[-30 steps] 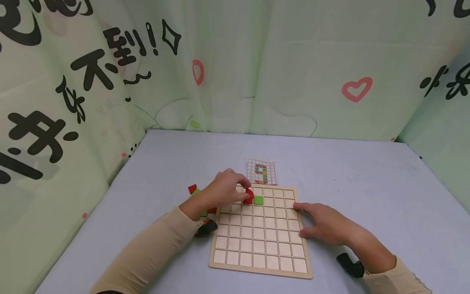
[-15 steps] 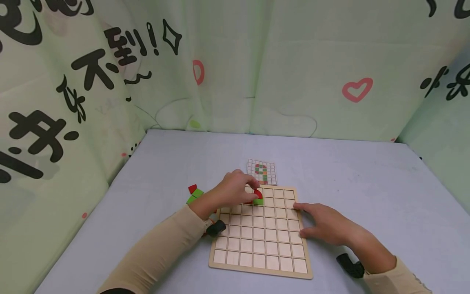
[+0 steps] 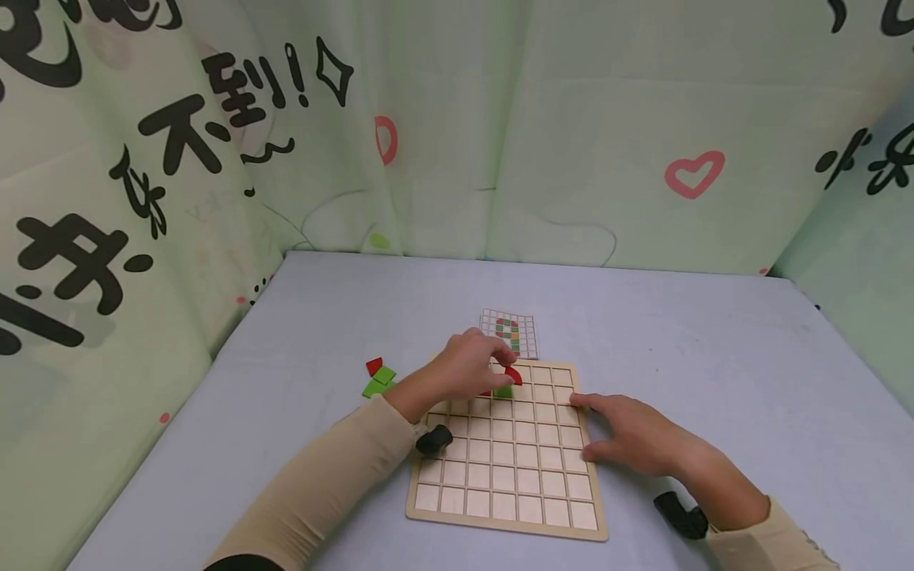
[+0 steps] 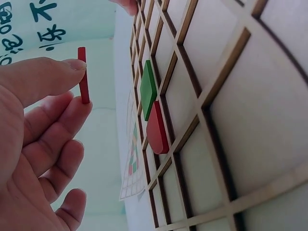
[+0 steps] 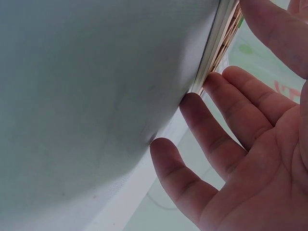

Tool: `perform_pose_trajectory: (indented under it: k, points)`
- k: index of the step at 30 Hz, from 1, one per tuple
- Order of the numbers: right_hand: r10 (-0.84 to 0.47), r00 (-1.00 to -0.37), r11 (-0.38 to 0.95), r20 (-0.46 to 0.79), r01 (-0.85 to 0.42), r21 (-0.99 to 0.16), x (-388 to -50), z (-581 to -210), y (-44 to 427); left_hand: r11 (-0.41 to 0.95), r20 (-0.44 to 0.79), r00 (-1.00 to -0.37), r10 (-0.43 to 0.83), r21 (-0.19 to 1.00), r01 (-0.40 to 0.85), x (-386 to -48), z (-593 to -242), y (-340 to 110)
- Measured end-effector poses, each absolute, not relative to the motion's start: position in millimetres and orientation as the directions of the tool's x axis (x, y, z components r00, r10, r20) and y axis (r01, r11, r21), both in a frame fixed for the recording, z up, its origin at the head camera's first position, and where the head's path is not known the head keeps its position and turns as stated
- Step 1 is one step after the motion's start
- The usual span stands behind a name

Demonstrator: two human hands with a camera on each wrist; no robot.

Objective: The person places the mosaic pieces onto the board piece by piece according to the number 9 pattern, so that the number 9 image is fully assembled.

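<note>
My left hand (image 3: pixel 467 366) pinches a thin red tile with a curved edge (image 3: pixel 513 375) between thumb and finger, held above the wooden grid board (image 3: pixel 503 454). In the left wrist view that red tile (image 4: pixel 83 77) appears edge-on, apart from the board. A green square tile (image 4: pixel 147 90) and a red rounded tile (image 4: pixel 157 129) lie side by side in neighbouring cells; the left hand partly hides them in the head view. My right hand (image 3: pixel 639 432) touches the board's right edge with fingertips and thumb, its fingers fairly straight in the right wrist view (image 5: pixel 240 130).
A printed card (image 3: pixel 528 337) with a coloured grid pattern lies behind the board. Left of the board sit loose green tiles (image 3: pixel 378 382) and a red tile (image 3: pixel 374 366), some covered by the left arm. A patterned curtain (image 3: pixel 571 159) surrounds the white table (image 3: pixel 685 341).
Holding the red tile, my left hand has moved right across the board, past the green square. More of the loose green tiles show behind the arm. The right hand has stayed in place.
</note>
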State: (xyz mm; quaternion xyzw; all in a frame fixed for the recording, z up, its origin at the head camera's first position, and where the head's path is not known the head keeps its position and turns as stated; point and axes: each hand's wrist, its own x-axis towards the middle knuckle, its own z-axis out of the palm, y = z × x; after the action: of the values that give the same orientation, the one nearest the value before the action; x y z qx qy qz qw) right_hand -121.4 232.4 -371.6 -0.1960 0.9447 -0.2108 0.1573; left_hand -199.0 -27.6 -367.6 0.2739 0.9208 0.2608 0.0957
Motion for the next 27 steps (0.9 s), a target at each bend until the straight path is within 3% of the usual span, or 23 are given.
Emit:
perform_pose_trajectory:
  k: [27]
  points:
    - [-0.440,-0.872,0.830,-0.214,-0.304,-0.468,-121,-370,233,0.731,-0.037,-0.837,0.546,0.510,0.454,-200,-379,-15]
